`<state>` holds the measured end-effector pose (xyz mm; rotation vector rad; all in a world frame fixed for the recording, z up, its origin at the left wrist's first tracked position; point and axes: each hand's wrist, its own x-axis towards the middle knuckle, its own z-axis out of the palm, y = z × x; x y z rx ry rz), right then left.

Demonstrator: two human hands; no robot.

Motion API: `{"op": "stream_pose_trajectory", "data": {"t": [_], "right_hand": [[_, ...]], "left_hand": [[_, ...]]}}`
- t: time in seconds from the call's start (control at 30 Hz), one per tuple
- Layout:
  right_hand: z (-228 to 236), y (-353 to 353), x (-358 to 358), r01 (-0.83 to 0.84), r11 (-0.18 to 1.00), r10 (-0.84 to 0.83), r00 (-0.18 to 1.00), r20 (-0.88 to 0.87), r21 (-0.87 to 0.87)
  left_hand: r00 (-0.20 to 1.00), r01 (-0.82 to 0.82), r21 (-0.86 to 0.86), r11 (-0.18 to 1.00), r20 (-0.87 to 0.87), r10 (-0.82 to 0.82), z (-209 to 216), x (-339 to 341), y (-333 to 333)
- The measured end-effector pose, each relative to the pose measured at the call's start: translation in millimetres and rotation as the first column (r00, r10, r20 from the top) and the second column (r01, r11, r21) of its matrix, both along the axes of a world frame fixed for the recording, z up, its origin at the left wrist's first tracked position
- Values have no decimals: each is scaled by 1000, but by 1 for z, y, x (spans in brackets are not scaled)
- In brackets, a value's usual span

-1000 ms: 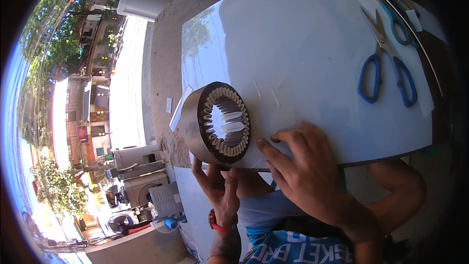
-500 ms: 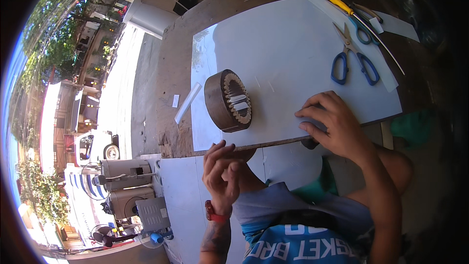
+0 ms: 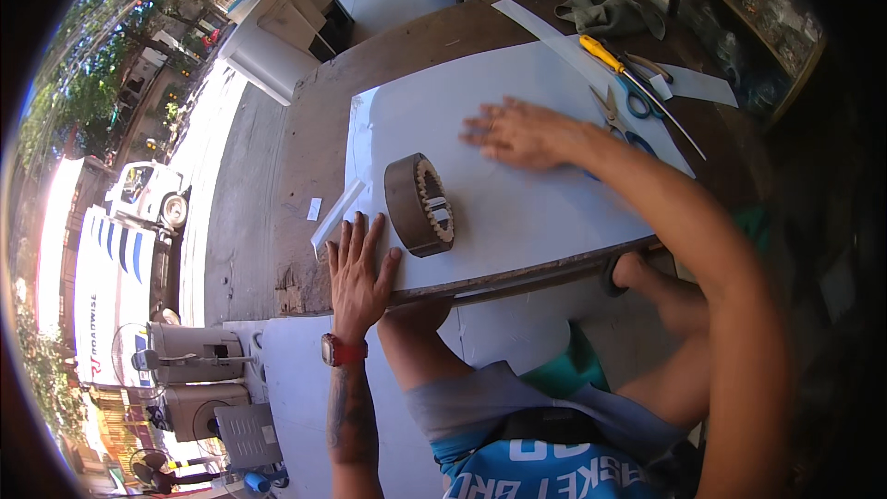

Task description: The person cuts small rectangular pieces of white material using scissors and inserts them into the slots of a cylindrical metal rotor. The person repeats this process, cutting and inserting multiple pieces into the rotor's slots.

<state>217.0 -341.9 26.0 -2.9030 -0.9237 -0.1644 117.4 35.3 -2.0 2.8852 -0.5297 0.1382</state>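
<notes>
A brown ring-shaped stator core [image 3: 404, 206] stands on its side on a large white sheet [image 3: 545, 212], its toothed inner face lined with pale slot pieces and a few white strips inside. Left of it, my left hand [image 3: 358, 268] lies flat with fingers spread at the table's near edge, beside a narrow folded white strip [image 3: 340, 214]. My right hand [image 3: 522, 136], slightly blurred, reaches over the middle of the sheet with its fingers stretched out and nothing seen in them. Blue-handled scissors [image 3: 610, 113] lie partly hidden behind my right forearm.
At the far right of the wooden table [image 3: 309, 143] lie a yellow-handled screwdriver [image 3: 602, 54], teal-handled scissors [image 3: 637, 97], a long white strip [image 3: 536, 26] and a dark cloth [image 3: 610, 14]. A small white paper piece [image 3: 315, 209] sits near the left edge.
My left hand has come down onto the table beside the stator core. My right hand has moved from the near edge forward and left over the sheet. The view has shifted.
</notes>
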Motion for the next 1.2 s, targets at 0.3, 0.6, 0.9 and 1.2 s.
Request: {"op": "stream_pose_trajectory", "data": {"t": [0.3,0.6,0.9,1.2], "right_hand": [[-39,-74,-28,95,995,-95,995,37,15],[-53,-79,-44,362,886,-407,907,110,289],[-50,-90,-51,308,887,-364,925,111,343],[-45,-93,-52,320,891,-367,925,96,322]], "left_hand": [[1000,7,35,999,28,-8,-5,1,4],[998,21,11,1000,-58,-21,-7,4,9],[994,42,43,998,-106,-37,-2,-3,8],[995,79,79,994,-70,-73,-12,-5,26]]}}
